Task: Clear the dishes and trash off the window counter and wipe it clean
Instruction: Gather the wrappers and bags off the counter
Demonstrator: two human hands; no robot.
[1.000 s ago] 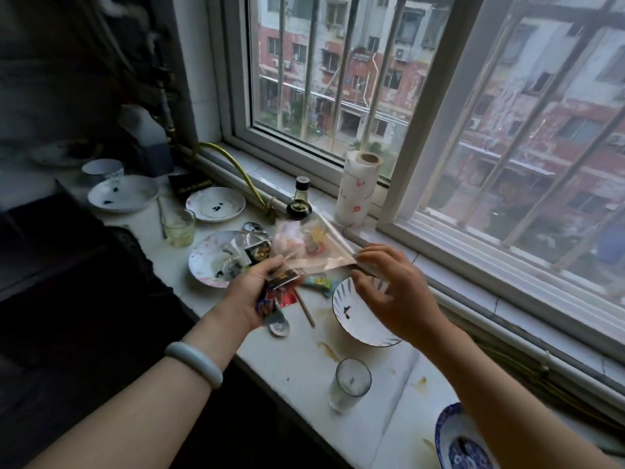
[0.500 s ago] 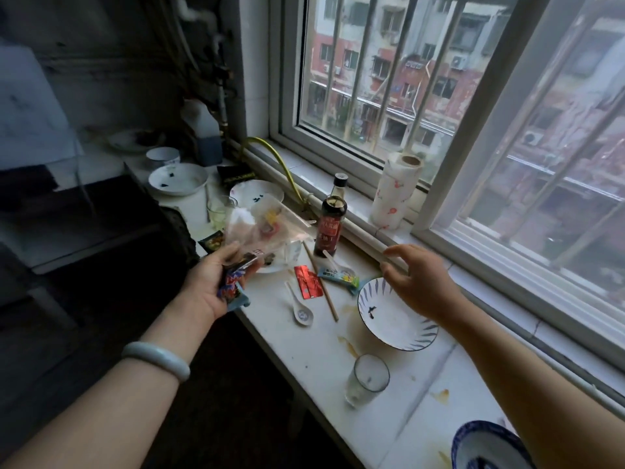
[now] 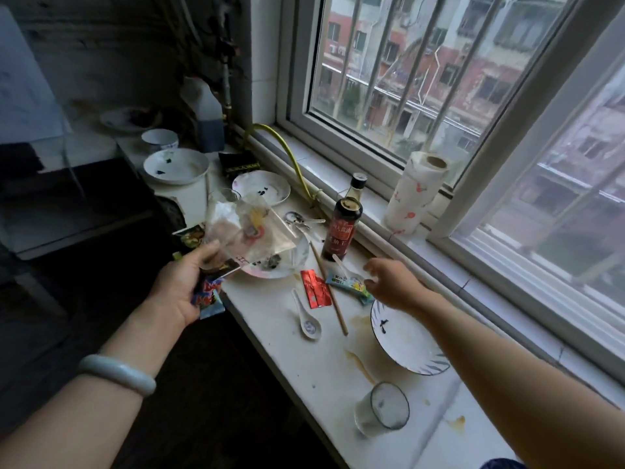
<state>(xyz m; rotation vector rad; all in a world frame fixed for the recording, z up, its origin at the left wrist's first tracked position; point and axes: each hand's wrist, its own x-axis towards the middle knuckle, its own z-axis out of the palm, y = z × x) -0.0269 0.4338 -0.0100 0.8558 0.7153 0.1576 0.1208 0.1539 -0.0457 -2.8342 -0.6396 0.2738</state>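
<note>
1. The left hand (image 3: 184, 289) is curled round a bunch of wrappers (image 3: 243, 231) (a clear bag and some printed packets), held over the front edge of the worktop (image 3: 287, 353) and partly above a dirty plate (image 3: 270, 270).
2. The right hand (image 3: 392, 282) holds nothing. Its fingers are loosely bent and apart, just over a green packet (image 3: 348, 282) near the window edge; I cannot tell whether they touch it.
3. Trash left on the worktop: that packet and a red packet (image 3: 316, 288) just beside it.
4. No dishes look cleared yet. A spoon (image 3: 307, 319), a chopstick (image 3: 329, 292), a striped bowl (image 3: 406, 340) and a glass (image 3: 382, 409) sit toward the near end, with more plates (image 3: 262, 187) and a small bowl (image 3: 159, 138) at the far end.
5. A sauce bottle (image 3: 343, 225) and a paper roll (image 3: 414, 194) stand along the window edge.
6. Brown stains (image 3: 358, 362) mark the worktop between bowl and glass, so wiping looks not yet begun. The task seems early on, partway through picking up the trash.
</note>
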